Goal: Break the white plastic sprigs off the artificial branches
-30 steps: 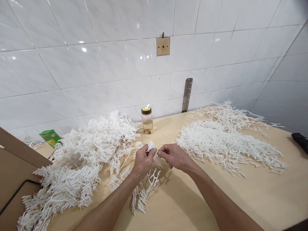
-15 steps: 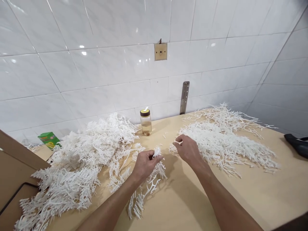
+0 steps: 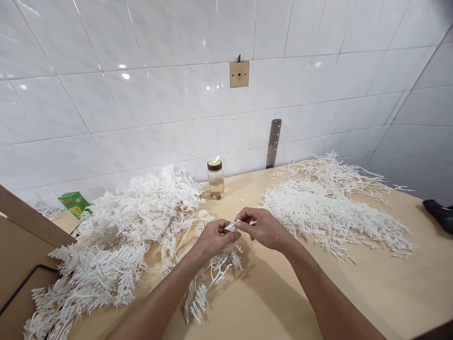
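My left hand [image 3: 211, 240] is closed on a white branching plastic sprig [image 3: 220, 271], whose forked stems hang down below the fingers over the table. Against it, my right hand [image 3: 264, 229] pinches the small tuft at the sprig's upper end, and the fingertips of both hands nearly meet. The fingers partly hide that tuft. To the left lies a tall tangled heap of white sprigs [image 3: 141, 208]. On the right, a flatter pile of small white pieces [image 3: 318, 208] spreads out, with thin bare branches [image 3: 348, 174] behind it.
A lidded jar of liquid [image 3: 215, 182] stands near the tiled wall [image 3: 170, 104]. A metal bracket [image 3: 273, 144] rises at the table's back edge. Further left are a green box [image 3: 74, 204] and a brown board [image 3: 28, 236]. A black object [image 3: 439, 215] sits at far right.
My right hand has moved left, from the edge of the right pile to the sprig, and now pinches its tip. The left hand stays nearly in place, holding the sprig.
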`<action>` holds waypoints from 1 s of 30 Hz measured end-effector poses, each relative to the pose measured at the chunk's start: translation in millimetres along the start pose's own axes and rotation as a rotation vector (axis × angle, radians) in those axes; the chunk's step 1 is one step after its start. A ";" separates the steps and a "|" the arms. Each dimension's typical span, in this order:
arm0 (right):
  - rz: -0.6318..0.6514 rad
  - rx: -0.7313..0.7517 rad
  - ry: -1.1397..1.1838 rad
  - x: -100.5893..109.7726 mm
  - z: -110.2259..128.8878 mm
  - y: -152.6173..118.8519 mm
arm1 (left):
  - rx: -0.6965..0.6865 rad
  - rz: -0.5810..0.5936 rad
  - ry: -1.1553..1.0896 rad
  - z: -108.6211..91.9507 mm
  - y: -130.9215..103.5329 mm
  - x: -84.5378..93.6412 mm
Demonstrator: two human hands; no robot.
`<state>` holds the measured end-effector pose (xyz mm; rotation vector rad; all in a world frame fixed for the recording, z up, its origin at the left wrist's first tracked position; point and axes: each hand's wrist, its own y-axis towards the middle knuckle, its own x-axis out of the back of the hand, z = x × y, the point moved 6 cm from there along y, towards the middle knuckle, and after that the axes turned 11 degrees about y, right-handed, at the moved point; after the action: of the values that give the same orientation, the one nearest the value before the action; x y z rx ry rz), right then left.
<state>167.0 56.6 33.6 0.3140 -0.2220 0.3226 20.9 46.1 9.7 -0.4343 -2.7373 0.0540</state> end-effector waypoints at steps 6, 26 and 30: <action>-0.025 -0.074 0.033 5.0 -4.0 -0.3 | -0.006 -0.096 -0.140 0.2 1.3 14.0; -0.054 -0.030 0.190 12.0 -1.8 -2.1 | -0.202 -0.092 0.023 -17.6 -5.0 12.3; 0.099 -0.078 0.140 1.6 0.4 -3.7 | -0.210 -0.053 0.122 -16.4 -5.8 3.8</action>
<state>169.6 53.6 33.4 0.2028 -0.1120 0.4311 21.8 41.4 26.8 -0.4068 -2.6416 -0.2674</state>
